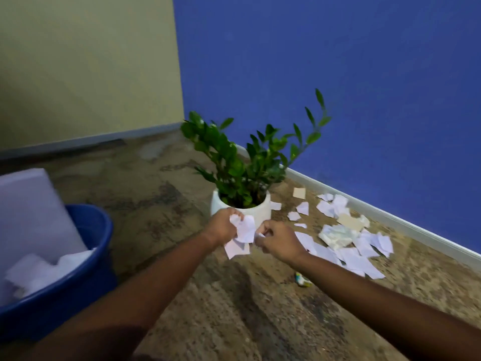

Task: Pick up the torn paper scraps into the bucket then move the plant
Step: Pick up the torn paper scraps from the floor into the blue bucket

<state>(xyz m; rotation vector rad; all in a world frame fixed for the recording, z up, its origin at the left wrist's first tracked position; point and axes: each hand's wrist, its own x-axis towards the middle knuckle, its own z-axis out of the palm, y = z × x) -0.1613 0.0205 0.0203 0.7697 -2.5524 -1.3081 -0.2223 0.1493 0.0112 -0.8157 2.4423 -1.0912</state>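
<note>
Head view. Step in hand: collecting scraps. My left hand [221, 225] grips a bunch of torn scraps [244, 229]; my right hand [279, 241] pinches its edge, just before the plant [242, 165]. More loose scraps [351, 246] lie along the right edge of the floor [234, 308]. Next: carry the bunch left to the bucket [101, 230], partly cut off.

I see torn white scraps [359, 261] strewn along the floor's [234, 308] right edge, near the leafy plant [242, 162] upright in its white pot [263, 209]. The blue bucket [65, 295], far left, holds paper.

Dim, soft blur, wide-angle edge distortion
</note>
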